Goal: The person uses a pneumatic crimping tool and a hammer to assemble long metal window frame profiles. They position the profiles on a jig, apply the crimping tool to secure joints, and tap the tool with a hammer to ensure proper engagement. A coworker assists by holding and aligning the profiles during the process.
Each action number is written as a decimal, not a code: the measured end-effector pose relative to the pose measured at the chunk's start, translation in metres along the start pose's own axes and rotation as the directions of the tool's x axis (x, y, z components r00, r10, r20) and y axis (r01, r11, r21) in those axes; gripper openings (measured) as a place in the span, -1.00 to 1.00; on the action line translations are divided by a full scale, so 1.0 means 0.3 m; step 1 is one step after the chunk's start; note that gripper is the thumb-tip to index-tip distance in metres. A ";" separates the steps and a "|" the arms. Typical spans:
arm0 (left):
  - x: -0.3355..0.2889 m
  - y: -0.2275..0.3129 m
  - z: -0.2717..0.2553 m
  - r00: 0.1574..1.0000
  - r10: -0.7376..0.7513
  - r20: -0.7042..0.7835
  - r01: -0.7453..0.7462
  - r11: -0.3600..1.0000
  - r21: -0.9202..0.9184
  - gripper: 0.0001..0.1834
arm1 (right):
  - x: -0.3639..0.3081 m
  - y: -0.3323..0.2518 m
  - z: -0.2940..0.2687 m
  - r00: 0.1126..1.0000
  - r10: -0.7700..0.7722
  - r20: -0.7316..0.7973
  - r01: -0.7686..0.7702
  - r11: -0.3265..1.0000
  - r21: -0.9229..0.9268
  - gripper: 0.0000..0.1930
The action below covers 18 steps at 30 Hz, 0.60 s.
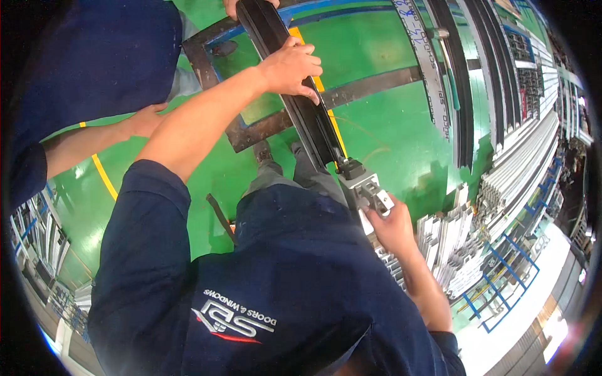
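Note:
A long black metal profile (311, 128) runs from the top of the head view down toward my body. My left hand (291, 67) is closed over its middle, fingers across the far side and thumb on the near side. At the profile's near end is a grey metal device (362, 182) with a black block against the profile's end and a silver block on its side. My right hand (394, 224) grips that device from its right, with some fingers hidden beneath. Another person's hand (231, 7) holds the far end of the profile.
A dark-sleeved person stands at the left, a hand (149, 120) close to my left forearm. Below the profile is a dark steel frame (248, 135) over a green floor (389, 131). More black profiles (463, 119) lie at the right, beside stacked silver profiles (511, 169) and a blue rack (501, 282).

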<state>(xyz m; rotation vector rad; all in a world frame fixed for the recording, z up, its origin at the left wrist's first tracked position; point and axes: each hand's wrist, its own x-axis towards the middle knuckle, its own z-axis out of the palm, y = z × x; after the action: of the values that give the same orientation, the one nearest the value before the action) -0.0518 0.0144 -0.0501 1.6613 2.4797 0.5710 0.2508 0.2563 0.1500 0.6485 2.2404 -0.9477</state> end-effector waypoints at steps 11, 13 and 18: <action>0.020 -0.009 0.002 0.999 0.033 -0.040 -0.032 0.999 0.023 -0.31 | -0.006 -0.021 0.015 0.998 -0.026 -0.061 0.016 0.987 -0.161 -0.48; 0.003 0.011 0.010 0.999 0.032 -0.003 -0.032 0.999 0.014 -0.32 | -0.033 -0.048 0.008 0.999 0.045 -0.021 -0.048 0.990 -0.135 -0.41; 0.044 -0.148 -0.099 0.992 0.069 0.101 -0.091 0.969 0.228 -0.32 | -0.116 0.073 0.010 0.999 -0.016 0.041 0.011 0.993 0.115 -0.34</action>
<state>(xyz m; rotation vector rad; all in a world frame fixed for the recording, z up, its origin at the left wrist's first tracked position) -0.1041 0.0042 -0.0372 1.8301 2.5022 0.2097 0.2897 0.2608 0.1626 0.6590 2.1681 -1.0938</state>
